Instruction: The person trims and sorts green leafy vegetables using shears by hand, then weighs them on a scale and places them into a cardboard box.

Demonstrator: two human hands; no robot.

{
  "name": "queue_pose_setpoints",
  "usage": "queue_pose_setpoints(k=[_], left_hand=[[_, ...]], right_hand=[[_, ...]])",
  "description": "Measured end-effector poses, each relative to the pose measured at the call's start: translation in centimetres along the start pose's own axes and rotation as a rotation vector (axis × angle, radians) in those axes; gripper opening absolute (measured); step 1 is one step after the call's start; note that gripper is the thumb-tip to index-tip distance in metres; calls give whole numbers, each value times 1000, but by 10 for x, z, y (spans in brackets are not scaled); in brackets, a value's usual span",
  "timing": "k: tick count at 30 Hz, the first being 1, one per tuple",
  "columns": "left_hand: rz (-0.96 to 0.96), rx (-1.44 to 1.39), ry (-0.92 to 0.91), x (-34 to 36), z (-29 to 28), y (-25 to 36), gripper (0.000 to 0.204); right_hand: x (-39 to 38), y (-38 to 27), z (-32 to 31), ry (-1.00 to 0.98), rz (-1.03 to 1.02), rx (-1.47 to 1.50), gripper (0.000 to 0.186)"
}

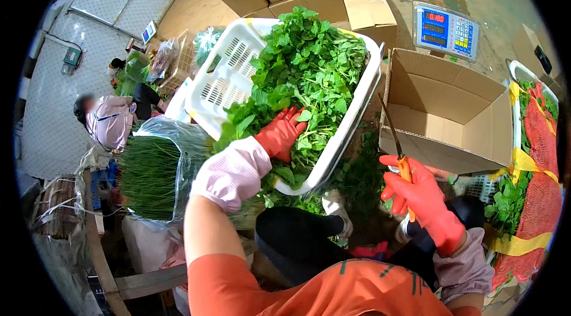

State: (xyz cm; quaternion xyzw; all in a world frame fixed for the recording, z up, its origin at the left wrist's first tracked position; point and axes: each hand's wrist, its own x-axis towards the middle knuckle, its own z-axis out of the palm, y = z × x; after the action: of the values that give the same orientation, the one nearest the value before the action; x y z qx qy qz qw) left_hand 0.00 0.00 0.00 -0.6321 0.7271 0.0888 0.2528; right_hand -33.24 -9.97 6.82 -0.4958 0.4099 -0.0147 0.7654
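Chives (151,176) in a clear bag lay left of the white crate (229,81). Inside the crate, the left hand (281,133) pressed open fingers into the leafy greens (309,66), probably to gather some. Right of the crate, the right hand (421,194) clenched a knife (397,149), blade up, near the open cardboard box (449,108).

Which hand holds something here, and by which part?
The right hand holds a knife by its orange handle, blade pointing up. The left hand reaches into the leafy greens; whether it grips any cannot be told.
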Motion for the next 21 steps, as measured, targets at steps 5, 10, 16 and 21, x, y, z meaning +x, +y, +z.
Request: queue_pose_setpoints(k=[5,10,16,21], left_hand=[[-202,125,352,-15,51,16,33],[-206,-127,701,-35,33,20,9],[-302,-358,910,-99,-57,11,41],[-435,-558,1120,-141,-65,-6,53]], right_hand=[[-1,-2,0,-53,-92,12,42],[-12,1,-1,-19,-147,24,39],[-16,9,-11,-42,-184,0,43],[-7,11,-3,-54,-212,34,41]])
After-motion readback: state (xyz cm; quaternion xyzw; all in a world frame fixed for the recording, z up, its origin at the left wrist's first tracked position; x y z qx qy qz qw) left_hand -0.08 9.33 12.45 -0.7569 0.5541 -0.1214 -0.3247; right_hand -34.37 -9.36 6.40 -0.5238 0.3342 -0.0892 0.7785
